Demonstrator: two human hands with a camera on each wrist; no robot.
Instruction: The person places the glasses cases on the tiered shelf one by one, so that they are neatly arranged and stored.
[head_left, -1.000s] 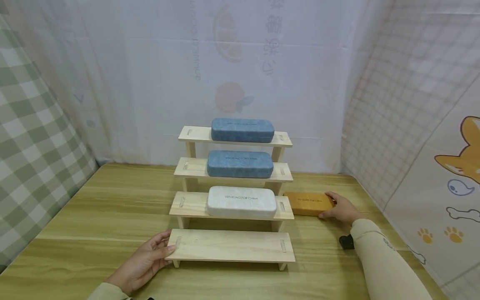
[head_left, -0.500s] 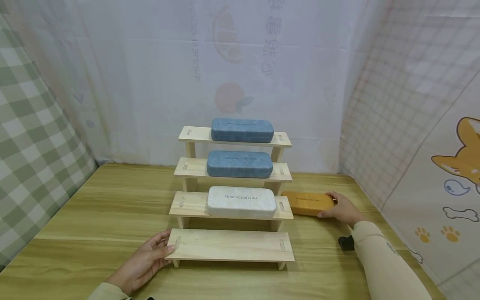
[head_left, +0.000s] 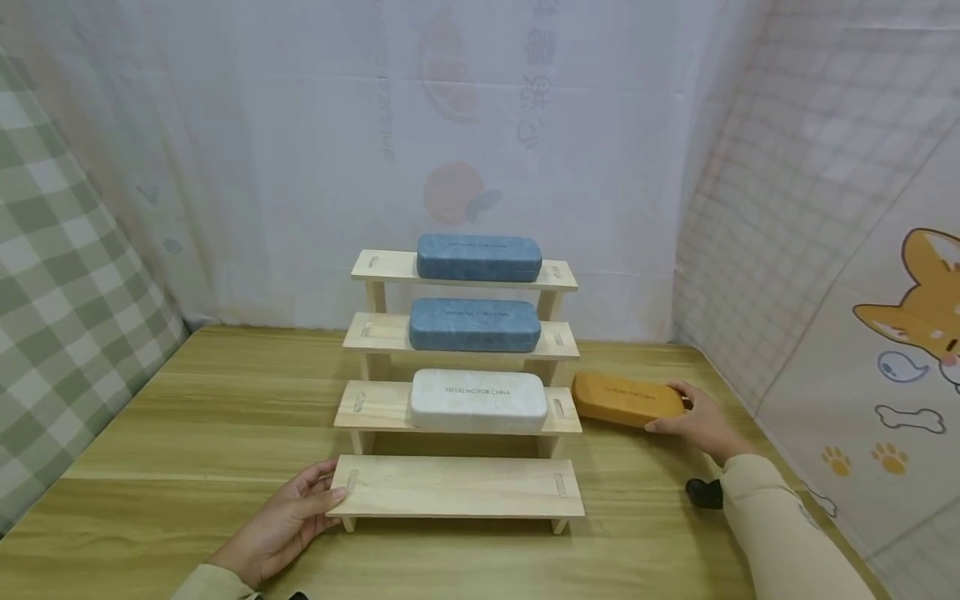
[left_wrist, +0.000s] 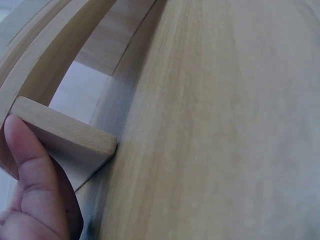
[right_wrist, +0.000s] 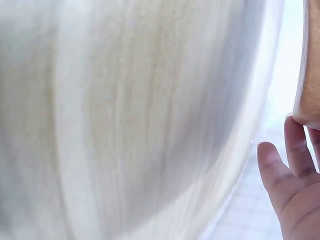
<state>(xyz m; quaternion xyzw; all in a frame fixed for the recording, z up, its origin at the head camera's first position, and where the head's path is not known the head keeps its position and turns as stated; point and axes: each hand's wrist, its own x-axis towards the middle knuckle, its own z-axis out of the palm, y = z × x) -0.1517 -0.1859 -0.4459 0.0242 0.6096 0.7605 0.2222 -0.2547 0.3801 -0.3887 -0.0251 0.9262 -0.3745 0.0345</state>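
Note:
My right hand (head_left: 701,423) pinches the right end of an orange glasses case (head_left: 626,399), thumb at the front and fingers behind. The case lies beside the third tier of a wooden step stand (head_left: 450,487), slightly angled. In the right wrist view its end (right_wrist: 311,85) shows at the edge, fingertips at its corner. My left hand (head_left: 288,523) grips the left end of the stand's bare lowest tier, thumb on top. Up close, the left wrist view shows the thumb (left_wrist: 32,165) by a wooden leg (left_wrist: 65,125). A white glasses case (head_left: 480,400) sits on the tier above.
Two blue glasses cases (head_left: 475,326) occupy the upper two tiers, one on each. White cloth (head_left: 300,167) hangs behind the wood-grain table (head_left: 187,433), with checked cloth (head_left: 60,250) at left and a patterned cloth (head_left: 847,333) at right.
My right hand has moved the orange case a little to the right, away from the stand, and its angle has turned slightly. The left hand keeps its hold on the lowest tier.

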